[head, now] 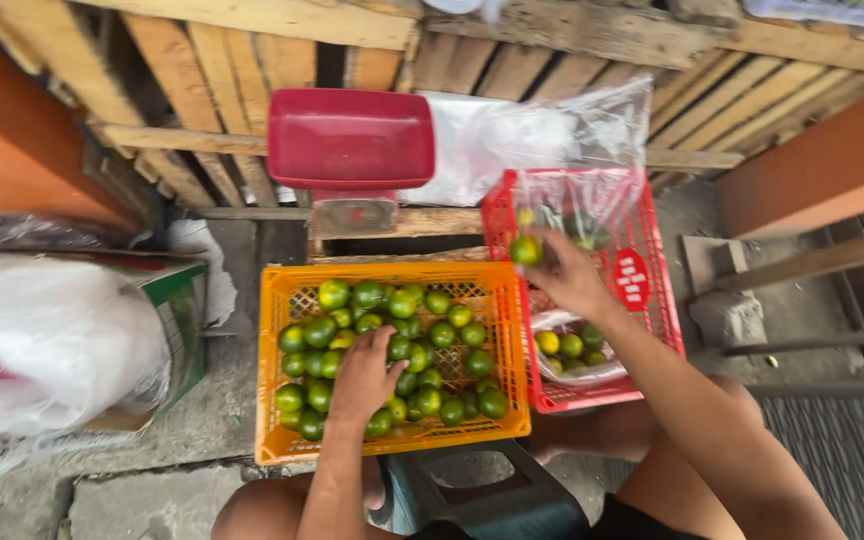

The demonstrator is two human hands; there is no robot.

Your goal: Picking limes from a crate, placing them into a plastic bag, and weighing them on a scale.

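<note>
1. A dark plastic stool (497,500) sits nearest the viewer, just in front of the orange crate (282,450), between the person's bare knees.
2. The orange crate holds a loose heap of green limes (442,335), some yellowish. The left hand (364,378) lies palm-down on the heap at the crate's near middle, fingers curled into the fruit; whether it grips one cannot be told, as the hand covers what is under it.
3. Touching the orange crate's right side stands a red crate (652,300). A clear plastic bag (592,200) in it holds a few limes at its near end.
4. The right hand (567,275) is over the red crate, fingertips pinching a single lime (525,249) at the bag's open mouth, above the orange crate's far right corner.
5. Left of the orange crate: a cardboard box (177,320) stuffed with white plastic.
6. Beyond the orange crate: a red-panned weighing scale (350,140) against wooden pallets (212,70).
</note>
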